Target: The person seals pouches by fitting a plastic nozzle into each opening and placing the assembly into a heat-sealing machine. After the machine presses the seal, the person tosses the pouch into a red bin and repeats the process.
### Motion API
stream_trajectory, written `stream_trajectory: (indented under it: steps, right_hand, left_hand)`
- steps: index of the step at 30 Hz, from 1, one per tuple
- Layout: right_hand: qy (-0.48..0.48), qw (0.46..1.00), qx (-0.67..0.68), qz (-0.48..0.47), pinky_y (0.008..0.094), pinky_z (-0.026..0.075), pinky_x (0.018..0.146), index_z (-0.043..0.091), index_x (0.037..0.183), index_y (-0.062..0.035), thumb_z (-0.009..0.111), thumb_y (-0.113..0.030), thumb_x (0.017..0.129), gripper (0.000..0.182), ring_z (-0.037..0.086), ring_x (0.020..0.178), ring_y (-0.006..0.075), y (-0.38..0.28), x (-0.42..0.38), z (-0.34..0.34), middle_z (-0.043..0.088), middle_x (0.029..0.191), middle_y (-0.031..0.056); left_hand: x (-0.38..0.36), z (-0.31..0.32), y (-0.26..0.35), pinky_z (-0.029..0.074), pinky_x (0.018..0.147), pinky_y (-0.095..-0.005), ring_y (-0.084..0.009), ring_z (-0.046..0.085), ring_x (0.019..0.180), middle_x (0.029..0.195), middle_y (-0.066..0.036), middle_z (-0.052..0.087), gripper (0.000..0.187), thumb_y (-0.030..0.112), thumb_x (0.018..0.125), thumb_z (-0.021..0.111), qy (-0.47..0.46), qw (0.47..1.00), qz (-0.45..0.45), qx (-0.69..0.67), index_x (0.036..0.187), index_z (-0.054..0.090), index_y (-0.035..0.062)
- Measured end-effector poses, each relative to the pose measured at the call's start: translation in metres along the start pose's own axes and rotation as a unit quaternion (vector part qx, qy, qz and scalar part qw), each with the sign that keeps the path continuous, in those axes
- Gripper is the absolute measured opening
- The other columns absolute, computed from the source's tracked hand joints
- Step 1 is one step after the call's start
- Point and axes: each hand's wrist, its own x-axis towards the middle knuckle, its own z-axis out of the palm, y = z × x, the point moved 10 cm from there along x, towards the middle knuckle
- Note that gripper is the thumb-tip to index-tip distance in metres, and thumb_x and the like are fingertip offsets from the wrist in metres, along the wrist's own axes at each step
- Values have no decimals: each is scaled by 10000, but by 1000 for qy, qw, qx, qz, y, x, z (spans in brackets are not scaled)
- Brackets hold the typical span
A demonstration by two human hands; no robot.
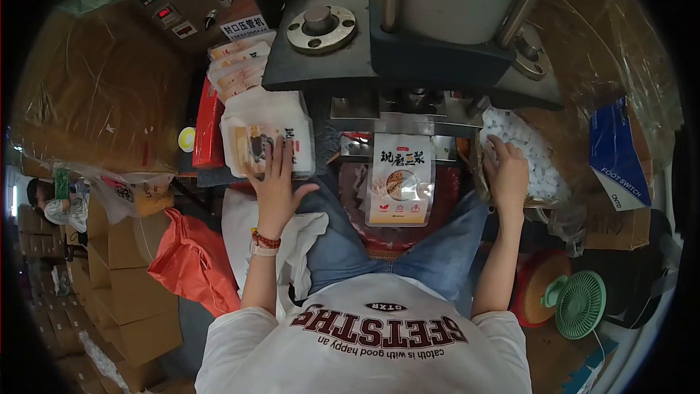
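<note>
My left hand (277, 179) lies with spread fingers on a stack of printed white pouches (237, 135) at the left of the machine. One more pouch (401, 182), printed with a round picture and Chinese characters, hangs upright under the metal clamp bar (357, 147) at the machine's front. On the right, my right hand (508, 175) reaches to the near left edge of a heap of small white plastic pieces (523, 149). Its fingers are bent and a little apart, and I see nothing held in them.
The press-like machine (445, 58) stands ahead, a control box (193, 4) at its left. A red box (209, 124) sits beside the stack. Cartons (131, 270) and a red bag (193, 263) are at left; a blue box (620, 153) and green fan (580, 304) at right.
</note>
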Motion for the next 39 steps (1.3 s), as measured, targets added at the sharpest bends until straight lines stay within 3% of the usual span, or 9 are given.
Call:
stream_trajectory:
  steps: [5, 9, 11, 14, 20, 22, 25, 28, 39]
  right_hand:
    - [-38, 998, 46, -10, 411, 466, 816, 549, 1210, -72, 581, -64, 849, 363, 568, 910, 340, -2, 4, 3, 609, 916, 156]
    - [56, 994, 99, -2, 344, 482, 816, 522, 1254, -70, 548, -32, 890, 367, 603, 929, 264, -7, -7, -19, 634, 995, 142]
    - [113, 905, 408, 37, 288, 475, 856, 482, 1289, -25, 531, -63, 939, 356, 606, 995, 190, -14, -27, -32, 627, 1126, 150]
    - [-11, 770, 634, -65, 279, 470, 867, 436, 1295, 22, 518, 13, 920, 385, 590, 1016, 155, -99, -60, -37, 623, 1176, 144]
    - [-43, 861, 408, -300, 325, 385, 988, 395, 1289, 34, 545, 13, 895, 422, 541, 1078, 173, -172, -71, -45, 700, 1017, 105]
    - [-142, 749, 615, -199, 326, 378, 994, 380, 1306, 33, 569, -11, 892, 457, 542, 1077, 168, -160, -72, -27, 690, 1047, 96]
    - [-163, 697, 695, -69, 321, 385, 988, 353, 1330, 28, 579, -22, 896, 492, 544, 1081, 169, -152, -62, -6, 676, 1060, 114]
    - [-118, 811, 568, -76, 320, 390, 985, 331, 1348, 20, 580, -30, 901, 514, 544, 1086, 172, -133, -60, 14, 666, 1065, 117]
    - [-91, 755, 648, -45, 348, 374, 1013, 318, 1357, 11, 582, -50, 907, 526, 519, 1152, 206, -129, -54, 0, 672, 1044, 140]
  left_hand:
    - [-24, -29, -15, 518, 780, -303, -236, 668, 941, 983, -74, 703, 439, -87, 666, 524, 88, 965, -40, -242, 1014, 702, 111]
    - [-23, -55, 6, 521, 792, -321, -250, 665, 952, 999, -85, 698, 419, -85, 655, 522, 134, 929, -46, -343, 990, 703, 88]
    - [-24, -65, 28, 518, 817, -321, -254, 664, 959, 995, -80, 700, 396, -86, 641, 513, 152, 915, -7, -374, 952, 706, 67]
    - [-23, -74, 63, 520, 822, -325, -256, 662, 961, 990, -67, 701, 414, -81, 629, 514, 141, 920, 49, -361, 967, 699, 71]
    - [-22, -99, 102, 528, 800, -326, -255, 665, 953, 1002, -63, 700, 391, -53, 649, 558, 104, 929, 158, -319, 993, 693, 73]
    - [-22, -97, 107, 536, 763, -309, -262, 677, 906, 1003, -80, 699, 344, -39, 692, 586, 54, 882, 198, -424, 1008, 690, 50]
    - [-14, -60, 109, 534, 726, -280, -240, 693, 847, 974, -107, 704, 280, -24, 737, 622, -13, 834, 135, -536, 1005, 692, 17]
    - [-12, 2, 120, 528, 709, -262, -215, 696, 817, 943, -128, 708, 244, -27, 749, 638, -109, 802, 53, -585, 986, 694, -7]
    - [1, -53, 131, 509, 691, -246, -140, 665, 794, 953, -126, 706, 187, 36, 806, 699, 24, 839, 125, -530, 989, 702, -4]
